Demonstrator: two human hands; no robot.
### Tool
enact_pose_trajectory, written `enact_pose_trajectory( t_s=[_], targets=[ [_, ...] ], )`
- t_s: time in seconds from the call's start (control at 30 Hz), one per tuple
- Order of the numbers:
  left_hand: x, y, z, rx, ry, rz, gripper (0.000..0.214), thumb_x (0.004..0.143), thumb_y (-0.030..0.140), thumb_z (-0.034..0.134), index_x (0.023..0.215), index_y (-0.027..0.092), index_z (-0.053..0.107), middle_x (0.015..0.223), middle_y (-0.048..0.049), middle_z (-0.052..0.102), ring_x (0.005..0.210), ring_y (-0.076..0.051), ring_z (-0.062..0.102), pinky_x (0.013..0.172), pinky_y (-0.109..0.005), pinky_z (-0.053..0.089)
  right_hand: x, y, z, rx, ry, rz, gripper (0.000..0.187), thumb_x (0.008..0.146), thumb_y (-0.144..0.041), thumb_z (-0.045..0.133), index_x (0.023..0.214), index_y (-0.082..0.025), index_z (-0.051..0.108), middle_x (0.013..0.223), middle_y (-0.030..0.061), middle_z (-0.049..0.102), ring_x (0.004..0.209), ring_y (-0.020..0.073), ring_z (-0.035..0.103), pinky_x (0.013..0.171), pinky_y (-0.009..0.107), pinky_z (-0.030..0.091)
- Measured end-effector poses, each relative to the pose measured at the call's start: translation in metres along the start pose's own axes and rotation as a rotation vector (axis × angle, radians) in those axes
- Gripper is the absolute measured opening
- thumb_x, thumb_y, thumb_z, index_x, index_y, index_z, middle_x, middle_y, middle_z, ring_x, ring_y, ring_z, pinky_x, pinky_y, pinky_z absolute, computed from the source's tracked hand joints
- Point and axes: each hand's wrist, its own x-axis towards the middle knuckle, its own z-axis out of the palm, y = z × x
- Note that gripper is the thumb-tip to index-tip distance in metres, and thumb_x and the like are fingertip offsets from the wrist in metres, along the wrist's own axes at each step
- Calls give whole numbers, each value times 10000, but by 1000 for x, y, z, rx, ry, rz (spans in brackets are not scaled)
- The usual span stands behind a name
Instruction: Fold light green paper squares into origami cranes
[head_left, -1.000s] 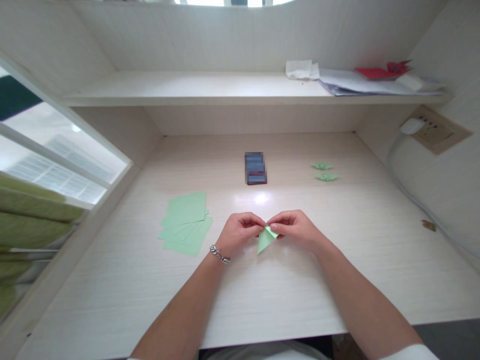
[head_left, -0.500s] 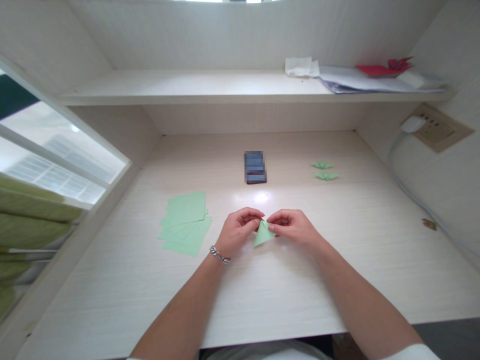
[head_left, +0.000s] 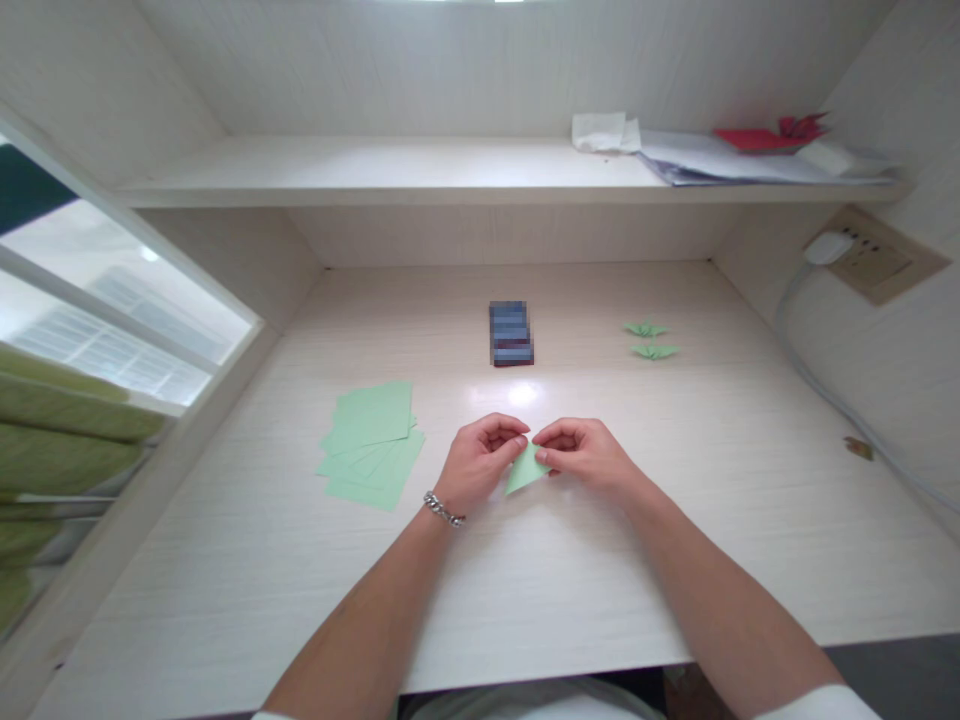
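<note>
A small piece of green origami paper (head_left: pixel 527 470), folded to a triangle, is pinched between my two hands above the desk. My left hand (head_left: pixel 484 458), with a silver chain bracelet (head_left: pixel 444 509) at the wrist, is closed on its upper left edge. My right hand (head_left: pixel 579 450) grips the upper right side, thumb on the front face. The fingertips of both hands nearly meet at the top, and they hide part of the folds. Several loose green paper sheets (head_left: pixel 373 415) lie overlapped to the left of my left hand.
Two folded green paper cranes (head_left: pixel 654 352) sit at the back right. A phone-like dark rectangle (head_left: pixel 511 333), blurred out, lies behind my hands. A white cable (head_left: pixel 814 385) runs from the wall socket (head_left: pixel 874 255) down the right side. Papers (head_left: pixel 705 160) rest on the shelf (head_left: pixel 375 165).
My left thumb has moved slightly right over the paper, covering more of its upper left edge. My right hand keeps nearly the same place.
</note>
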Motion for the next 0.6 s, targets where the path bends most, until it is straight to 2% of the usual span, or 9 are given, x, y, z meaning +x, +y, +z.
enact_pose_trajectory(
  t_s=[0.13,0.3,0.47,0.6],
  targets=[
    [0,0,2,6,6,-16,227,784,317,637,948,161,652,758,-33,666,673,-130,609,582,-223,469,-1,-1,2,20,25,28,284,668,-323,735,897,-160,697,779,47,679,720,173,639,617,294,536],
    [-1,-5,2,-77,-78,-24,308,765,330,676,1004,146,614,812,-69,689,746,-166,649,687,-278,510,-1,1,4,35,22,36,261,688,-318,721,891,-157,687,781,48,677,715,165,637,622,287,535],
    [0,-8,3,-115,-38,-53,328,746,337,698,994,143,607,781,-64,692,714,-161,652,675,-277,508,0,2,5,37,24,57,260,691,-317,730,897,-171,673,718,33,672,643,155,640,608,290,540],
    [1,-8,4,-137,-51,-81,340,726,316,717,999,144,610,765,-54,686,720,-157,651,688,-275,506,-1,1,6,29,50,53,269,693,-338,735,890,-170,659,689,30,673,635,164,650,604,291,542]
  ],
)
